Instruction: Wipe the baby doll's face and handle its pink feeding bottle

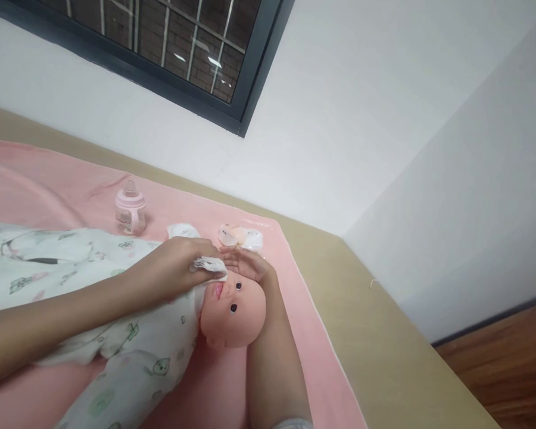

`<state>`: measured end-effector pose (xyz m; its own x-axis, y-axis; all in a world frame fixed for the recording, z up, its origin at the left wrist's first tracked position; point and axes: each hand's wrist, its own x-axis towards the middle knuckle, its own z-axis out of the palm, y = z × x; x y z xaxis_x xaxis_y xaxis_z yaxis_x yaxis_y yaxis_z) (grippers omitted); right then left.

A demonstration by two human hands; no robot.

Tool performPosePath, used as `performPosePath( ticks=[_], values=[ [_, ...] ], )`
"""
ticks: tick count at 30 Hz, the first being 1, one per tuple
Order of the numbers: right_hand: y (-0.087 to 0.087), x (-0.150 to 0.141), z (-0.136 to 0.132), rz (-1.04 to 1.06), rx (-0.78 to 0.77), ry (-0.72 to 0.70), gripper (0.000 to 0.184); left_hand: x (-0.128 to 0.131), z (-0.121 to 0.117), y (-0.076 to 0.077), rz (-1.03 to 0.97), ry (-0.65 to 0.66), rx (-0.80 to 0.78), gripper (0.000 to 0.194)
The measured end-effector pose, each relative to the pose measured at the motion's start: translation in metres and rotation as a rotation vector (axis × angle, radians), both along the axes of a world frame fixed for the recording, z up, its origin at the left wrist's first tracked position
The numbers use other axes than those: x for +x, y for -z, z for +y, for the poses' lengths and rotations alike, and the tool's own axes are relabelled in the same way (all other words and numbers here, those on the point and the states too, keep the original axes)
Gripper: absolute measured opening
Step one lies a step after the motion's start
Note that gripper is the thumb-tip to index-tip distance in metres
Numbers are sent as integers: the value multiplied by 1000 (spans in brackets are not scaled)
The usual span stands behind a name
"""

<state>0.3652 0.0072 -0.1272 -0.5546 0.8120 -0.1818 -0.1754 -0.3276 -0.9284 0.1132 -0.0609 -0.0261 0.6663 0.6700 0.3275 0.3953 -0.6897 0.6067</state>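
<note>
A baby doll (234, 310) in a white printed sleepsuit (129, 351) lies on a pink blanket (49, 185), head toward the right. My left hand (178, 265) pinches a small white wipe (212, 266) against the doll's cheek by the mouth. My right hand (243, 262) rests flat at the far side of the doll's head, fingers stretched out, its forearm passing behind the head.
A pink baby bottle (130, 208) stands upright on the blanket behind the doll. A white cloth (183, 230) and a small plastic packet (243, 235) lie near it. The blanket covers a beige mattress (384, 333) set against a white wall, wooden floor at right.
</note>
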Motion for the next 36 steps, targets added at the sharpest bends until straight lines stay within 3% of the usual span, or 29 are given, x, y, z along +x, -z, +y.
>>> performPosePath(
  ticks=[4,9,26,31,36],
  values=[
    [1,0,1,38,6,0,39,0,-2,-1,-46,45,-74,21],
    [-2,-2,0,-17,-21,33,33,1,-9,0,-55,110,-9,19],
    [-5,-4,-4,21,-21,49,32,6,-7,6,-6,25,140,26],
    [-4,-5,-4,-1,-26,82,34,-2,-5,-8,-23,6,-51,21],
    [-2,-3,1,9,-50,63,33,-11,-5,-19,39,106,-206,19]
  ],
)
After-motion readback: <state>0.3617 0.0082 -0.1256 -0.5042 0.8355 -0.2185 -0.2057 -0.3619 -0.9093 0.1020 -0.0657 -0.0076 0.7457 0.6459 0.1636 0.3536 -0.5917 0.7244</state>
